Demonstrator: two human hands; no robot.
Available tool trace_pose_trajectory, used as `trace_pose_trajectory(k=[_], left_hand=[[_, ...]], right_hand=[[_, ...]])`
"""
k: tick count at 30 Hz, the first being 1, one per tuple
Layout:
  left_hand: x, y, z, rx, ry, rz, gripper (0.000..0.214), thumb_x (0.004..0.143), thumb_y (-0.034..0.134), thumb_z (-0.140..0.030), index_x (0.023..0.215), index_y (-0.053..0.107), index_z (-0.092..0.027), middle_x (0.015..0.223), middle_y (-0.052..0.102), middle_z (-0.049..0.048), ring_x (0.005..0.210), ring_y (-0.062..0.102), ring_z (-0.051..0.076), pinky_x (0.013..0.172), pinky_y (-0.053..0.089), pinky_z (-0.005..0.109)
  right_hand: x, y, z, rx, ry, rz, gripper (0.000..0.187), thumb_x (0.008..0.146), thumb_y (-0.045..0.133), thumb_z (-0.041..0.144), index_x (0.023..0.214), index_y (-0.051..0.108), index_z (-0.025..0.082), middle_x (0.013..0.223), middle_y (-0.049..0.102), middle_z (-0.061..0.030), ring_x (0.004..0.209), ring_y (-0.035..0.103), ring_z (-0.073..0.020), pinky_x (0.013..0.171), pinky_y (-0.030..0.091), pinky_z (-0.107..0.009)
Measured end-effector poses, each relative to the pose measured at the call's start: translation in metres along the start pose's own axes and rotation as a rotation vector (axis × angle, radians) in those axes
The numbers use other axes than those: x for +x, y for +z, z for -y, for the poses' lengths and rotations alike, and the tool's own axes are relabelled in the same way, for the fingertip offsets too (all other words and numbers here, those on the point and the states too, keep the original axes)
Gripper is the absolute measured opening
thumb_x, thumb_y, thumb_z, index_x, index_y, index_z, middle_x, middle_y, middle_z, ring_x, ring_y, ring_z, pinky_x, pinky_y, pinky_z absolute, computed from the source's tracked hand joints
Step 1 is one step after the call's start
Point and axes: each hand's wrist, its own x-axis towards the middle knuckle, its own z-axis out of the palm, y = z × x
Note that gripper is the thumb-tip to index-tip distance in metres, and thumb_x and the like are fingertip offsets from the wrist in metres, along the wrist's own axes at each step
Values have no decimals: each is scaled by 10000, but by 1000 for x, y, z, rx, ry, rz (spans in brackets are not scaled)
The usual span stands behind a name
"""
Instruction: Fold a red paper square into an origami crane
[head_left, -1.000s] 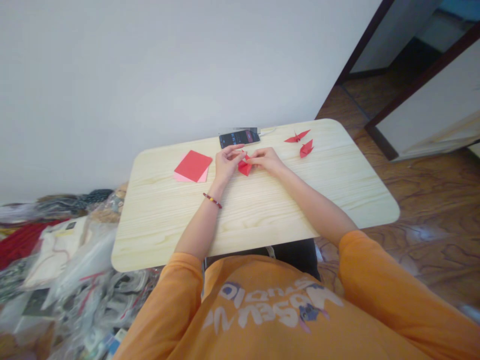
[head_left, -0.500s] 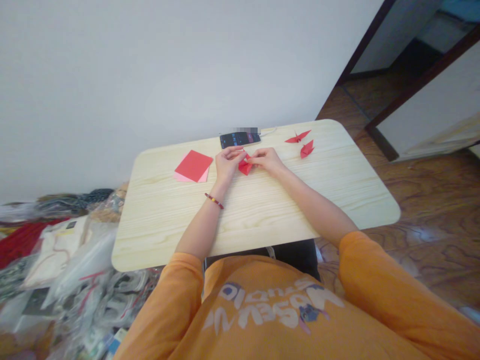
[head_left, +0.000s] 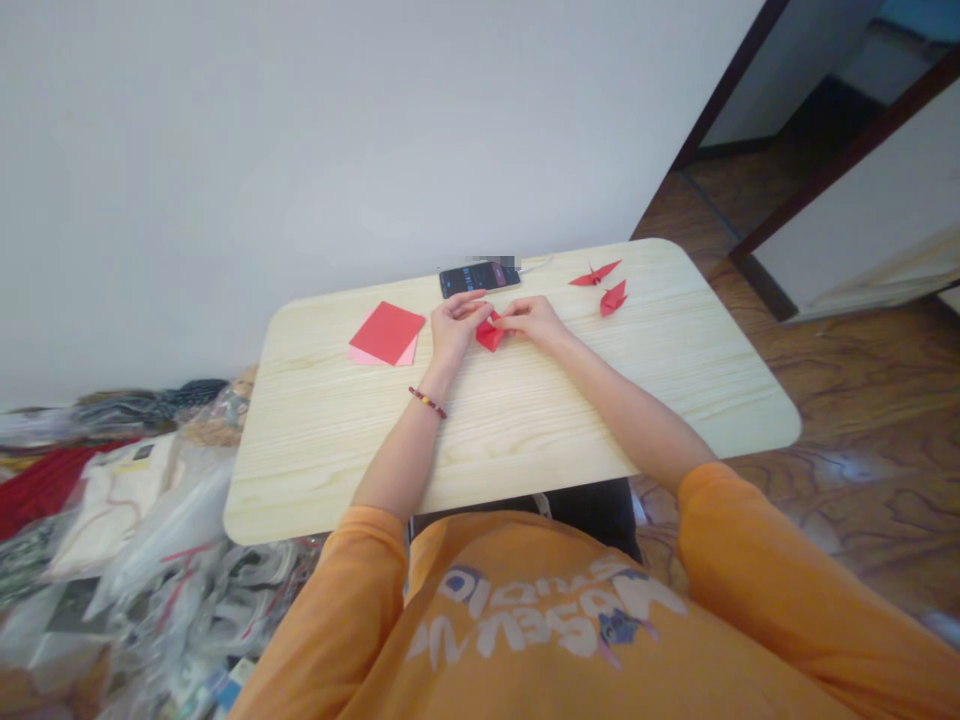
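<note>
A small, partly folded piece of red paper [head_left: 490, 334] lies at the far middle of the light wooden table [head_left: 510, 420]. My left hand [head_left: 453, 328] pinches its left side with the fingers curled. My right hand [head_left: 531, 318] pinches its upper right edge. Both hands rest low on the tabletop and meet over the paper. A beaded bracelet [head_left: 426, 401] circles my left wrist.
A stack of red and pink paper squares [head_left: 386, 333] lies left of my hands. A dark phone [head_left: 478, 277] with a cable sits behind them. Two folded red paper cranes [head_left: 604, 284] lie at the far right. Bags and clutter [head_left: 112, 520] fill the floor on the left.
Almost nothing has moved. My fingers have shifted slightly on the red paper, which stays between both hands.
</note>
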Motion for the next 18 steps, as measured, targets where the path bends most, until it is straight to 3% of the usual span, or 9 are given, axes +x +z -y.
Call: trace_pose_trajectory(k=[11,18], left_hand=[[3,-2,4,13,67,17,369,621,786,-321,960,711,-197,694,704,16,668,657,142,681,505,250],[-1,0,-2,33,50,65,444,612,805,-387,990,704,-178,796,730,49,721,677,151,713,521,264]], right_hand=[[-1,-3,3,-29,17,81,318,452,855,310,574,639,111,429,525,21,410,388,-45,400,231,-202],[2,-4,2,85,20,75,228,486,819,206,548,626,102,416,534,10,401,401,-37,389,218,-189]])
